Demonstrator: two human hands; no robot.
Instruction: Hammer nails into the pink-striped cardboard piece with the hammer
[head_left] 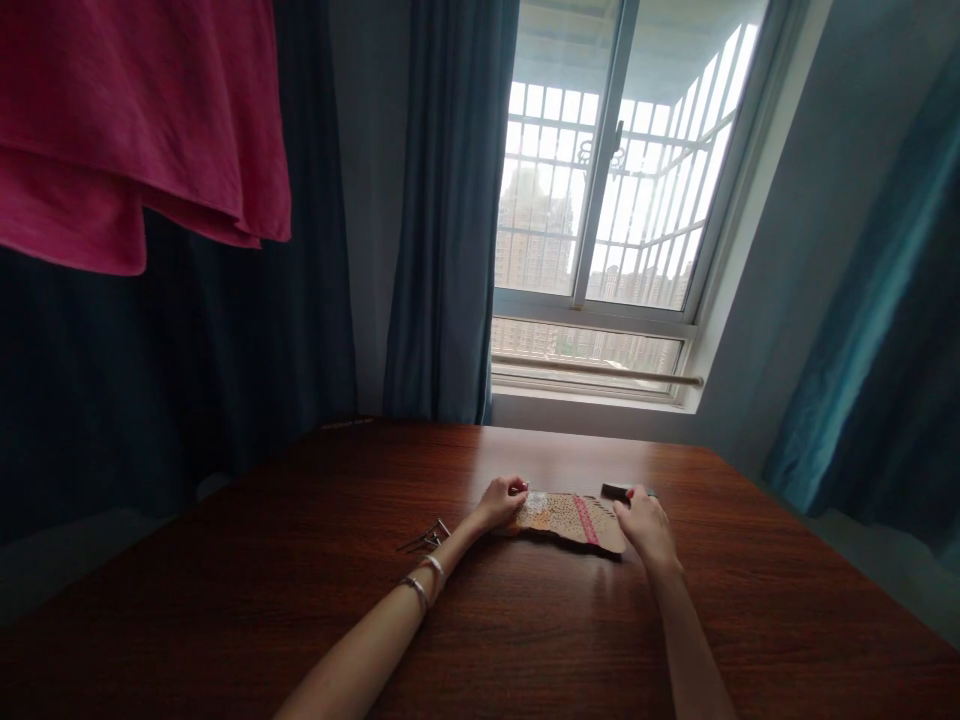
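Both of my forearms, the left forearm (367, 640) and the right forearm (694, 650), come nearest, bare and reaching away from me over the reddish-brown table (540, 640). Two silvery bracelets (415, 592) ring my left arm, a little back from the wrist. Directly between my hands lies a flat, tan patterned board (559, 515) (cardboard, by its look), dotted all over, with a pink band crossing it nearer my right hand than my left. Its left end sits under the fingers of my left hand (501, 503), which are drawn together there; something small seems to show at the tips, but I cannot tell whether they pinch it or only press on the board. Its right end comes up just beside my right hand (646, 522), and the near edge runs wavy between the two. My right fingers are curled around a dark bar (613, 491), whose end juts out to the left of that hand, beyond the board's far right corner. To the left of my left wrist, a loose cluster of thin metal pieces (427, 538) rests on the wood, close beside the arm and well apart from my right hand.
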